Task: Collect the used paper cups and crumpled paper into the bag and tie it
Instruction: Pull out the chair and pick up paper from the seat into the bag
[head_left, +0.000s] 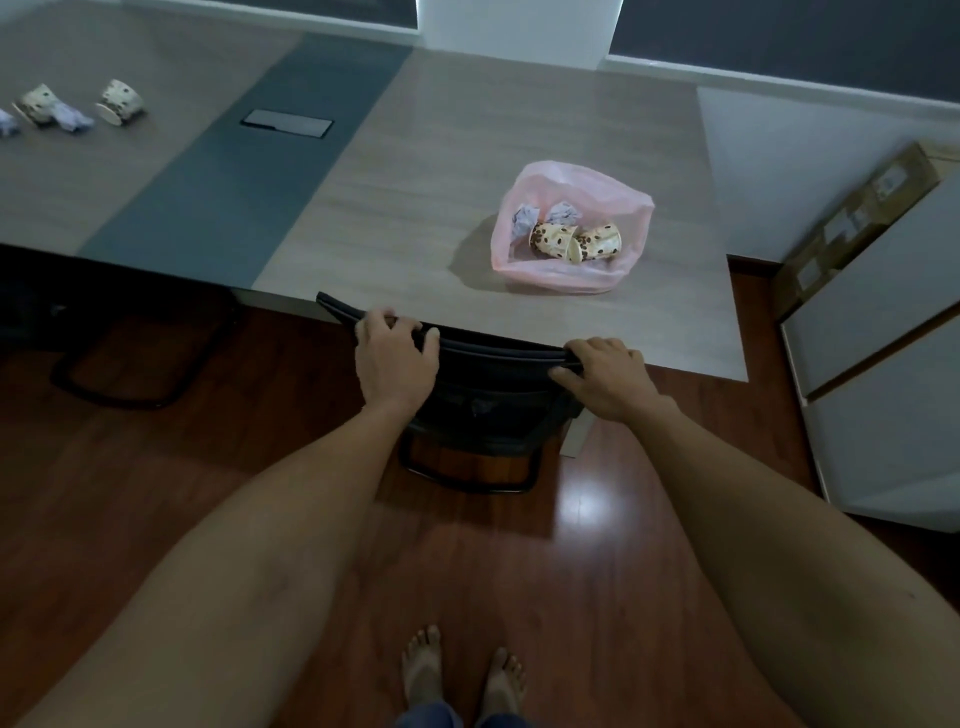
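An open pink plastic bag (631, 208) lies on the table's right part. Inside it are two spotted paper cups (553, 241) (602, 241) on their sides and two crumpled papers (524, 218) (565, 212). Far left on the table lie two more spotted cups (120, 102) (37, 104) with crumpled paper (70, 115) between them and another scrap (6, 123) at the frame edge. My left hand (395, 358) and my right hand (605, 376) both grip the top edge of a black chair's backrest (493, 351) tucked at the table's near edge.
The table (415, 218) has a grey centre strip with a cable hatch (287, 123). White cabinets (883, 364) and a cardboard box (862, 218) stand at the right. A second chair's base (130, 384) sits left on the wooden floor. My bare feet (462, 675) are below.
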